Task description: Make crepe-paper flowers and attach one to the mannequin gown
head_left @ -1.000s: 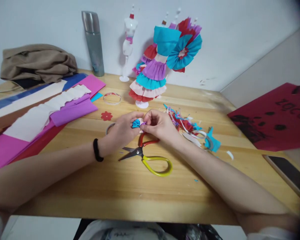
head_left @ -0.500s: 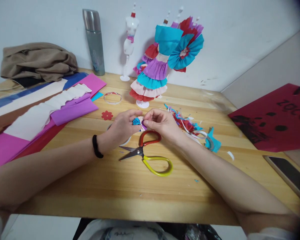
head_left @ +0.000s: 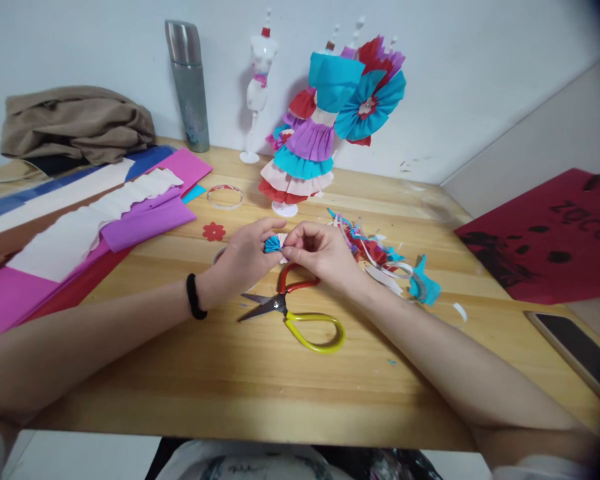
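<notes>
Centrally, a small pleated blue-and-pale-pink paper rosette (head_left: 274, 245) sat between the hands: left hand (head_left: 243, 254) held its blue side between thumb and fingers; right hand (head_left: 325, 255) pinched its pink edge. Open metal scissors with red and yellow handles (head_left: 278, 303) lay at 6 o'clock on the pale wooden counter (head_left: 195, 373); red flower-shaped cutout (head_left: 213, 231), 9 o'clock.

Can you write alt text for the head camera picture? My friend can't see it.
A person's left hand and right hand hold a small pleated blue-and-pink piece above a wooden table. Open red-and-yellow scissors lie nearer the person. Behind stand a white mannequin and a colourful ruffled dress.
</notes>
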Available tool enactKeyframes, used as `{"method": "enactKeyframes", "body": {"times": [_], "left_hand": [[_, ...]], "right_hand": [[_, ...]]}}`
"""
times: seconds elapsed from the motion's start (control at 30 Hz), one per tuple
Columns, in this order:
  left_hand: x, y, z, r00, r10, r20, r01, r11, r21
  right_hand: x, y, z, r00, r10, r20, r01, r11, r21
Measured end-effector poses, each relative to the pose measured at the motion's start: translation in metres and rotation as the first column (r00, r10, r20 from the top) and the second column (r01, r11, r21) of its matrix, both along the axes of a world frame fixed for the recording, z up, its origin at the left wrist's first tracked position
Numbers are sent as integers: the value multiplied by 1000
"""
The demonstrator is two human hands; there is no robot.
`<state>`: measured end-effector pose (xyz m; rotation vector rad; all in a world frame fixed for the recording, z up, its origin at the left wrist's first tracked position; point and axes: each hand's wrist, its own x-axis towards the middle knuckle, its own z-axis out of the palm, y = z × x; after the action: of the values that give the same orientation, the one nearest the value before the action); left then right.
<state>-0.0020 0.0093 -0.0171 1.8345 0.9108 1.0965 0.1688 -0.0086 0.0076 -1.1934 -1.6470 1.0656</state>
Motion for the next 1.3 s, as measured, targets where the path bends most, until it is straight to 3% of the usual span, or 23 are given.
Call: {"method": "enactKeyframes", "body": {"times": [0.17,0.33,0.67,0.93,1.17,1.3], "left_hand": [[2,-7,9,987,62,-149,-53,997,64],[2,-10,15,974,106,-203,-73,984,161],[1,4,-2,1000,5,14,-4,998,-59],[1,-3,2,1000,1,-13,-2,999,-32],[2,-1,1,1000,-10,10,10,999,-40],[1,3,1,997,-26,74,33,996,-88]], "right_hand": [[-2,-2,0,1000,-21,13,22,1000,-6],[-4,-3,0,999,-48,15,48,998,-32],[-3,-3,6,993,-2,-116,-7,997,-76],[-4,-4,-2,999,-37,5,37,999,-19],[-3,-4,3,999,-8,-42,6,999,-51],[0,-4,8,997,-30,-66,31,999,10]]}}
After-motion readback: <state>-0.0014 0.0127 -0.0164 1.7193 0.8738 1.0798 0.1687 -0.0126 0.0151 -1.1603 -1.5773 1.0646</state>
